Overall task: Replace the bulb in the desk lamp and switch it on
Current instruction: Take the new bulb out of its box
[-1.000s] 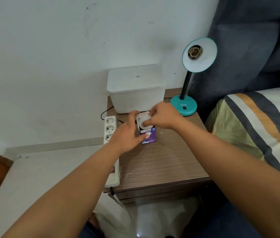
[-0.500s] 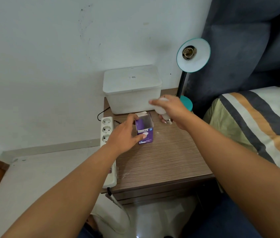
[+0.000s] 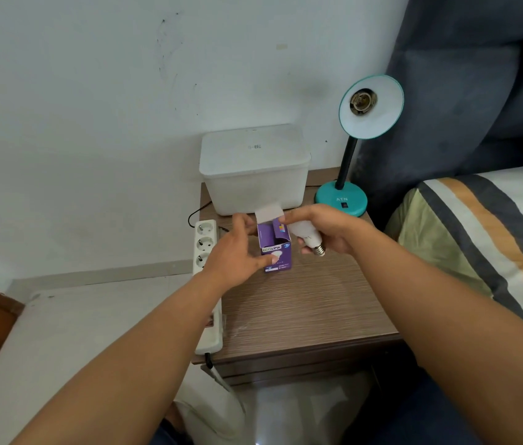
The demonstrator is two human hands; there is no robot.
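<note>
Holding bulb [image 3: 305, 234] in right hand [image 3: 327, 231], fingers closed around glass, screw base pointing down and toward person. Left hand [image 3: 237, 255] steadies open box [image 3: 274, 248] on nightstand [image 3: 302, 303], fingers loosely around it. Lamp [image 3: 361, 130] stands behind and right of hands, empty socket [image 3: 363, 102] facing person; right hand nearer, bulb likely needs turning base-first toward socket

open air before lamp socket [image 3: 363, 102], white bin [image 3: 255, 170] crowding its left, bare nightstand [image 3: 302, 303] front
</note>
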